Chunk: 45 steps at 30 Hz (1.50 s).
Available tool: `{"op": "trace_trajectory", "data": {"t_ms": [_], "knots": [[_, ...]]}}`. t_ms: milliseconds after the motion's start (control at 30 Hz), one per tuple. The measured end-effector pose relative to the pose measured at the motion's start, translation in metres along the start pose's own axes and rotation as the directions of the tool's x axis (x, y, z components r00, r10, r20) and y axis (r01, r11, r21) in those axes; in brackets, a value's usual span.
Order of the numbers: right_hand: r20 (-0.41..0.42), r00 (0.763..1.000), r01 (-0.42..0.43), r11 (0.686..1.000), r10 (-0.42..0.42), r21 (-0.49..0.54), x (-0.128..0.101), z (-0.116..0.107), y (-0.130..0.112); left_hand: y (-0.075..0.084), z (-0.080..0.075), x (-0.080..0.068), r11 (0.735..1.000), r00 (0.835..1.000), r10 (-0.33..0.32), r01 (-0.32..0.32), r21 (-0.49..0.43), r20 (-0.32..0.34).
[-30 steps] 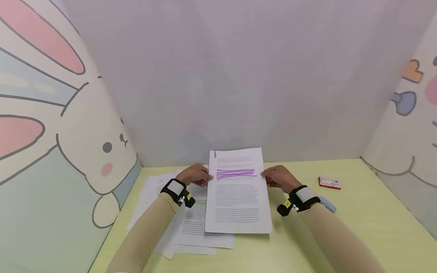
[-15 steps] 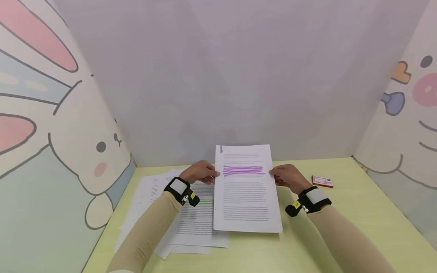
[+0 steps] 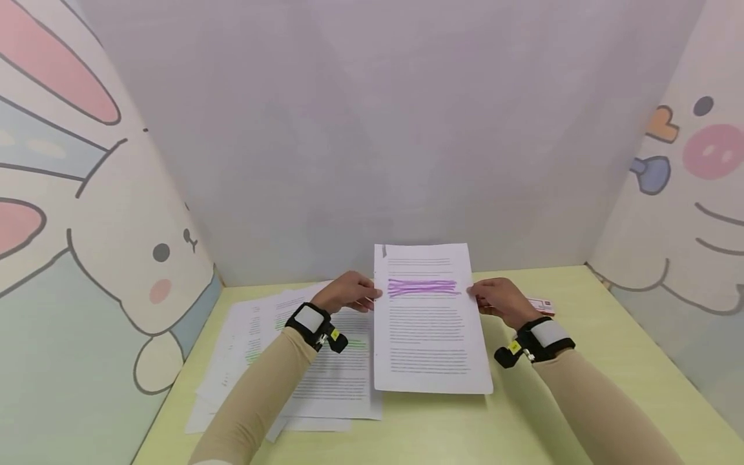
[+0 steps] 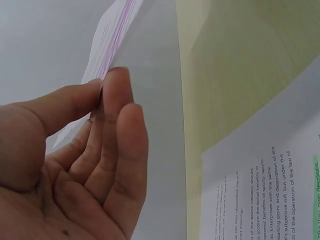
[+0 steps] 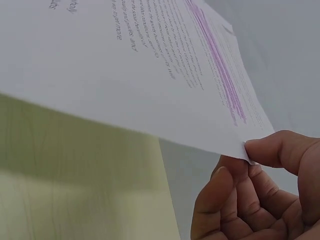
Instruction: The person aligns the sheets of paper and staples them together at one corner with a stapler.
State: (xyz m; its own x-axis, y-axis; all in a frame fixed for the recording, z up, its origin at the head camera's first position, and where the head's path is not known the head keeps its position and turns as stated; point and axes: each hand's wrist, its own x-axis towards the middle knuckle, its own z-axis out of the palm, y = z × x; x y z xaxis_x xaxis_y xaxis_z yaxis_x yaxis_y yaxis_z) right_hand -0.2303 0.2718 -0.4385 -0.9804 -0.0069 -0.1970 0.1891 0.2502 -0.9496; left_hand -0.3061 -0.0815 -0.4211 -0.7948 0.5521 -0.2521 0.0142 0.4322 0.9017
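Raised over the table is a printed sheet of paper (image 3: 429, 329) with purple marker strokes across its upper part. My left hand (image 3: 347, 292) pinches its left edge between thumb and fingers. On the opposite edge, my right hand (image 3: 504, 299) has the same kind of pinch. The left wrist view shows the thumb and fingertips meeting at the edge of the sheet (image 4: 114, 40). In the right wrist view, the sheet (image 5: 110, 85) slants up from the thumb, its printed side showing. Below my left hand lie several loose printed pages (image 3: 325, 387) with green highlighting.
A small red-and-white box (image 3: 544, 305) lies on the table behind my right hand, partly covered by it. The pale yellow-green table (image 3: 616, 361) ends at a grey back wall (image 3: 407, 129). Side panels with cartoon animals (image 3: 128, 258) stand left and right.
The view has turned a little to the right. Both hands still hold the purple-marked sheet, which has shifted slightly rightward from the loose pages, and my right hand now overlaps the small box.
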Motion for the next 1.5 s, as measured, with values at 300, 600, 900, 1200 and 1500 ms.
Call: {"op": "trace_trajectory", "data": {"t_ms": [300, 600, 900, 1200, 1500], "knots": [[-0.013, 1.000, -0.014, 1.000, 0.014, -0.024, -0.006, -0.011, 0.004, 0.001, 0.017, 0.011, 1.000, 1.000, -0.014, 0.014, 0.020, -0.007], [-0.043, 0.996, -0.085, 0.993, 0.081, -0.083, -0.008, -0.022, 0.016, -0.007, 0.036, 0.024, 0.999, 1.000, -0.029, 0.029, 0.014, 0.001], [-0.067, 0.992, -0.117, 0.985, 0.109, -0.129, -0.006, -0.018, 0.030, -0.017, 0.047, 0.022, 0.997, 0.997, -0.076, 0.077, 0.022, -0.017], [-0.104, 0.989, -0.120, 0.973, 0.101, -0.197, -0.004, -0.008, 0.038, -0.030, 0.051, 0.019, 0.993, 0.999, -0.039, 0.041, 0.112, -0.025], [-0.151, 0.984, -0.137, 0.940, 0.093, -0.312, -0.003, 0.000, 0.043, -0.032, 0.059, 0.019, 0.957, 0.997, -0.009, 0.032, 0.287, -0.079]]}}
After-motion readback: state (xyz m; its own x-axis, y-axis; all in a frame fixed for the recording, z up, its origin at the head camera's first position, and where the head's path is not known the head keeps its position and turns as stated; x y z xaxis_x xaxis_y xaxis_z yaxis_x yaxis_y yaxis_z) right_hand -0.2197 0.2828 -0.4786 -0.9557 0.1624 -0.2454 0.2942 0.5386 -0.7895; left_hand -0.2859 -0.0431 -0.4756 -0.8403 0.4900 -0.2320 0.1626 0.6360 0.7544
